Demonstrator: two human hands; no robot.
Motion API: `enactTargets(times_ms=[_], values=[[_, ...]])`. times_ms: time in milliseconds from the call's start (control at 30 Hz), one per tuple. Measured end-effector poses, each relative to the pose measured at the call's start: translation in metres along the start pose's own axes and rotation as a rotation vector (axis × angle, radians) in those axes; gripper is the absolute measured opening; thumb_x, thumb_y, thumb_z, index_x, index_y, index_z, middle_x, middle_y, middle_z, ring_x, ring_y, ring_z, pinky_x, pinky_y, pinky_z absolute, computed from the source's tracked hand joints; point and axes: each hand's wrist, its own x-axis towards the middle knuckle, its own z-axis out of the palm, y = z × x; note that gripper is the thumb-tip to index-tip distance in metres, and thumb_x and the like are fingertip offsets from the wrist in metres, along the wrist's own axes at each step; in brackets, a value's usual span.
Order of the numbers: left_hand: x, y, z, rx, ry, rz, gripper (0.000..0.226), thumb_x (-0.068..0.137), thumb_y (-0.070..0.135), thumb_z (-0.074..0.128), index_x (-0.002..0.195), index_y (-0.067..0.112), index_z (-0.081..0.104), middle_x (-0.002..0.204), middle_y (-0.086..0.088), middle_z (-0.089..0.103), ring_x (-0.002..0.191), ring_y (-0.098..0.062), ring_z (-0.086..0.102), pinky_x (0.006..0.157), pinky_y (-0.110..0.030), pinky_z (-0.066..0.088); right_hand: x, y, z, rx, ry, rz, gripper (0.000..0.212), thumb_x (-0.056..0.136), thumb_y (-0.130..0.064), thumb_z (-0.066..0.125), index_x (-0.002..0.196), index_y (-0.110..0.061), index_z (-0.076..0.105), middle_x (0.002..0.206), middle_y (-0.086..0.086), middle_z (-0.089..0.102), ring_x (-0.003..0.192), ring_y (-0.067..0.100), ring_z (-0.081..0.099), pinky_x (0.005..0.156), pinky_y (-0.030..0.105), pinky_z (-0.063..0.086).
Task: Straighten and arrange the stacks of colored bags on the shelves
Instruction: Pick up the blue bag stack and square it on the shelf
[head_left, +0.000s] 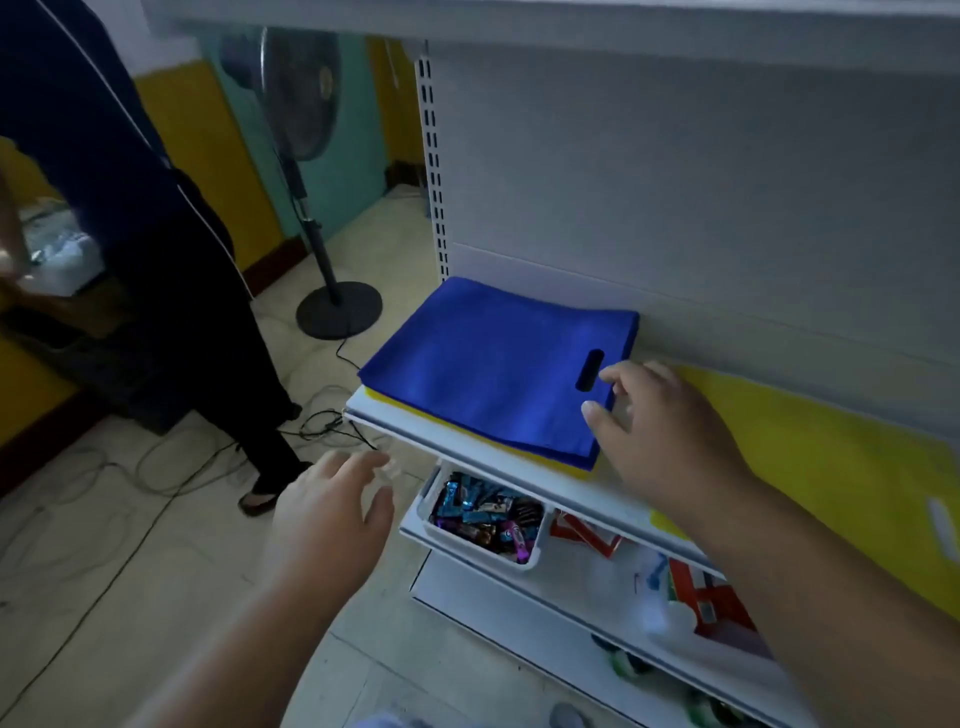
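Note:
A stack of blue bags (488, 364) lies flat on the white shelf (395, 418), with yellow bags showing under its front edge. A second stack of yellow bags (810, 457) lies to the right on the same shelf. My right hand (660, 421) hovers at the blue stack's right edge, by the handle cut-out, with its fingers spread and holding nothing. Below and in front of the shelf's left corner, my left hand (332, 509) is open and blurred, apart from the bags.
Under the shelf, a white bin of wrapped sweets (483, 514) and red packets (587, 535) sit on a lower shelf. A person in dark clothes (156, 260) stands at left. A standing fan (322, 218) and floor cables (322, 421) are behind.

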Motion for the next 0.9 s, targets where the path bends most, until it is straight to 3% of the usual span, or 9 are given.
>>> enactTargets(times_ms=[100, 300, 367, 467, 533, 633, 700, 800, 900], values=[[0.035, -0.024, 0.005, -0.007, 0.006, 0.056, 0.03, 0.084, 0.026, 0.068, 0.114, 0.028, 0.065, 0.1, 0.005, 0.061, 0.086, -0.023, 0.063, 0.076, -0.038, 0.051, 0.013, -0.009, 0.018, -0.068, -0.018, 0.082, 0.042, 0.095, -0.045, 0.053, 0.13, -0.021, 0.052, 0.126, 0.0, 0.054, 0.114, 0.023, 0.051, 0.09, 0.035, 0.045], [0.119, -0.072, 0.01, 0.016, -0.16, 0.161, 0.048, 0.086, 0.035, 0.063, 0.132, 0.03, 0.053, 0.131, -0.003, 0.048, 0.117, -0.029, 0.051, 0.093, -0.044, 0.047, 0.014, -0.037, 0.068, -0.287, -0.084, 0.416, 0.058, 0.098, -0.052, 0.041, 0.147, -0.021, 0.036, 0.148, 0.002, 0.045, 0.135, 0.027, 0.037, 0.105, 0.037, 0.037], [0.141, -0.079, 0.01, 0.008, -0.25, 0.217, 0.05, 0.089, 0.037, 0.059, 0.137, 0.03, 0.048, 0.141, -0.004, 0.042, 0.124, -0.027, 0.047, 0.094, -0.042, 0.046, 0.014, -0.049, 0.08, -0.431, -0.151, 0.46, 0.062, 0.099, -0.057, 0.025, 0.151, -0.022, 0.025, 0.158, 0.007, 0.028, 0.147, 0.027, 0.018, 0.111, 0.041, 0.027], [0.164, -0.084, 0.007, -0.044, -0.384, 0.292, 0.056, 0.092, 0.038, 0.056, 0.144, 0.027, 0.042, 0.149, -0.002, 0.036, 0.131, -0.025, 0.041, 0.105, -0.041, 0.041, 0.013, -0.063, 0.091, -0.552, -0.253, 0.504, 0.082, 0.086, -0.07, -0.011, 0.155, -0.027, -0.004, 0.164, 0.012, -0.003, 0.149, 0.028, -0.017, 0.119, 0.051, -0.003], [0.174, -0.086, 0.006, -0.083, -0.388, 0.339, 0.053, 0.092, 0.036, 0.057, 0.143, 0.023, 0.046, 0.145, 0.0, 0.042, 0.124, -0.023, 0.049, 0.102, -0.04, 0.044, 0.008, -0.07, 0.097, -0.608, -0.28, 0.483, 0.091, 0.075, -0.072, -0.024, 0.153, -0.026, -0.016, 0.162, 0.014, -0.011, 0.147, 0.029, -0.025, 0.115, 0.057, -0.016], [0.184, -0.088, 0.002, -0.196, -0.329, 0.383, 0.039, 0.091, 0.026, 0.061, 0.129, 0.017, 0.06, 0.124, 0.003, 0.058, 0.093, -0.013, 0.062, 0.076, -0.03, 0.05, 0.002, -0.077, 0.103, -0.626, -0.305, 0.467, 0.091, 0.069, -0.072, -0.033, 0.145, -0.022, -0.026, 0.162, 0.016, -0.011, 0.145, 0.029, -0.028, 0.114, 0.058, -0.018], [0.185, -0.094, -0.003, -0.249, -0.276, 0.345, 0.024, 0.092, 0.022, 0.061, 0.115, 0.02, 0.067, 0.102, 0.009, 0.061, 0.074, -0.002, 0.058, 0.061, -0.02, 0.04, -0.002, -0.087, 0.105, -0.611, -0.316, 0.453, 0.094, 0.063, -0.071, -0.04, 0.142, -0.022, -0.028, 0.162, 0.014, -0.01, 0.144, 0.027, -0.03, 0.114, 0.056, -0.019], [0.185, -0.102, -0.014, -0.316, -0.259, 0.241, 0.008, 0.09, 0.022, 0.062, 0.088, 0.026, 0.067, 0.08, 0.016, 0.06, 0.069, 0.0, 0.055, 0.057, -0.02, 0.037, -0.021, -0.111, 0.113, -0.517, -0.293, 0.429, 0.103, 0.065, -0.072, -0.04, 0.152, -0.022, -0.016, 0.164, 0.006, -0.002, 0.146, 0.023, -0.026, 0.117, 0.051, -0.016], [0.197, -0.103, -0.014, -0.405, -0.347, 0.14, 0.007, 0.087, 0.026, 0.063, 0.087, 0.032, 0.06, 0.082, 0.014, 0.063, 0.07, -0.008, 0.06, 0.058, -0.028, 0.046, -0.036, -0.125, 0.115, -0.299, -0.085, 0.507, 0.092, 0.083, -0.071, -0.009, 0.155, -0.021, 0.018, 0.159, 0.003, 0.028, 0.151, 0.023, 0.007, 0.121, 0.042, 0.007]])
